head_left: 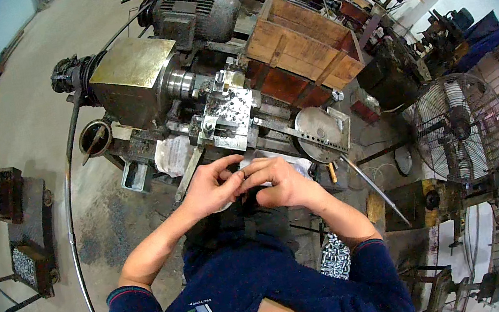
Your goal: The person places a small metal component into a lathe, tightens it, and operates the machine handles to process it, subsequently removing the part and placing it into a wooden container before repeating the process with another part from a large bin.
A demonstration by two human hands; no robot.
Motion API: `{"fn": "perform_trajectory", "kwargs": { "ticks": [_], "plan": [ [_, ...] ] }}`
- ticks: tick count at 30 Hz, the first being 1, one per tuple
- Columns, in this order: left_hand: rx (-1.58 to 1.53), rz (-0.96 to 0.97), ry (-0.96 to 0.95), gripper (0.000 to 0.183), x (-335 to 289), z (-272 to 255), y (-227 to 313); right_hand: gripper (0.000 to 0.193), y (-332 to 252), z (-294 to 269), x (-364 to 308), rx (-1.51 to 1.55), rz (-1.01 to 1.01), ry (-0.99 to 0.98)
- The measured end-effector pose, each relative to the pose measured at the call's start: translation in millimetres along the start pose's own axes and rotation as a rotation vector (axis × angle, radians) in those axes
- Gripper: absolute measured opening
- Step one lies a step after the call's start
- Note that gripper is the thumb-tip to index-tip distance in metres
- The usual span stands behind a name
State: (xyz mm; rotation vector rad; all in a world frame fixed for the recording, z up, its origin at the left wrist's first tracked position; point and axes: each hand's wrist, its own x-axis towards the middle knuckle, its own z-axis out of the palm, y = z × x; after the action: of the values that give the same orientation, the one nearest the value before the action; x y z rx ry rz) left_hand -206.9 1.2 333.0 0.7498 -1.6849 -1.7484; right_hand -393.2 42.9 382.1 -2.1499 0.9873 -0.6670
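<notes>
In front of my body my left hand point(210, 187) and my right hand point(280, 181) meet, fingertips together. Both have their fingers curled in a pinch, and whatever lies between them is too small and hidden to name. Just beyond the hands stands a small lathe-like machine, its metal slide block point(228, 119) strewn with chips. A round steel chuck point(179, 84) sticks out of the brass-topped headstock point(132, 67) toward the block. To the right of the block is a round metal disc point(320, 134) with a perforated bar across it.
An electric motor point(197, 18) and a wooden crate point(304, 44) stand behind the machine. On the right is a large caged fan point(461, 124). Small metal parts point(334, 256) lie by my right elbow. A bin point(28, 266) of metal pieces stands far left, near a long bar point(70, 215).
</notes>
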Motion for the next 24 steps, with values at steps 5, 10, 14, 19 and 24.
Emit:
{"fn": "perform_trajectory", "kwargs": {
  "ticks": [5,10,14,19,24],
  "plan": [
    [-0.128,-0.003,0.05,0.033,11,-17,4,0.033,2,-8,25,-0.029,0.004,0.032],
    [-0.158,0.061,0.145,0.032,19,-31,3,0.028,11,-14,54,-0.121,-0.083,0.037],
    [-0.089,0.116,0.158,0.032,20,-51,8,0.03,13,-20,76,-0.143,-0.083,-0.062],
    [0.56,0.125,0.225,0.04,-2,-118,33,0.029,41,-43,115,-0.368,-0.112,-0.089],
    [1.224,0.003,0.647,0.04,-78,-219,32,0.021,113,-49,165,-0.914,-0.026,0.021]
  ]
}}
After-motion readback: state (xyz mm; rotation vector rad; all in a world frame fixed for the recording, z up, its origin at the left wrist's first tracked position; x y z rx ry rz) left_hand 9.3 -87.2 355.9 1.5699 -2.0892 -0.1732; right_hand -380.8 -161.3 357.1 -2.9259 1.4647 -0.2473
